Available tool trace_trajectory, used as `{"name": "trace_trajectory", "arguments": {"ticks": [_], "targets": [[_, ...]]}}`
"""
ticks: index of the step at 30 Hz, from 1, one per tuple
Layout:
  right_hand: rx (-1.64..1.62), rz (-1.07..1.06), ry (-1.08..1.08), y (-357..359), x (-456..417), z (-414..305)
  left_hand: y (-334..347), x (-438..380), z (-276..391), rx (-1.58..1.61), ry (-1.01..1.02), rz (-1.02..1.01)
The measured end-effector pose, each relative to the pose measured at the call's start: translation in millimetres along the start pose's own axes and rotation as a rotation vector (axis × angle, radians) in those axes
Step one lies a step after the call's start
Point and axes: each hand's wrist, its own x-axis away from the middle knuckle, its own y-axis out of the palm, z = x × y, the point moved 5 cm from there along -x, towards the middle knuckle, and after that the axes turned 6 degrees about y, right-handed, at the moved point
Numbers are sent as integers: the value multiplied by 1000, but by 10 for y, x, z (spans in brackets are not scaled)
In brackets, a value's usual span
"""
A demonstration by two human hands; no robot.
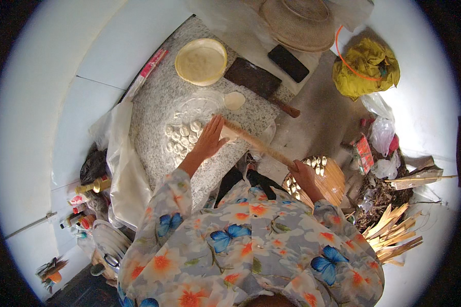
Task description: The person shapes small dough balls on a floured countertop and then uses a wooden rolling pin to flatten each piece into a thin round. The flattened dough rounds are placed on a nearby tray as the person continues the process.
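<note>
A long wooden rolling pin (261,146) lies slantwise over the edge of a speckled stone worktop. My right hand (305,178) grips its lower right end. My left hand (211,140) rests flat by its upper left end, fingers extended; whether it presses on the pin I cannot tell. Under the pin, beside my left thumb, a flat dough round (230,132) is partly hidden. Another dough round (234,100) lies just above. Several small floured dough pieces (183,131) sit left of my left hand, some hidden by it. Flour (199,101) is spread behind them.
A yellow-rimmed bowl of flour (201,62), a cleaver (253,76) and a black phone (288,63) lie at the back. Below right, a round slatted tray (330,184) holds several dumplings. Plastic sheeting (128,172) covers the left edge. Split wood (392,234) is piled at right.
</note>
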Motion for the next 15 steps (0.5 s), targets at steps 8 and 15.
{"name": "trace_trajectory", "arguments": {"ticks": [8, 15], "targets": [[64, -30, -51, 64, 143, -27, -37, 207, -15, -82, 16, -79], [57, 190, 23, -147, -202, 338, 60, -289, -2, -92, 19, -23]]}}
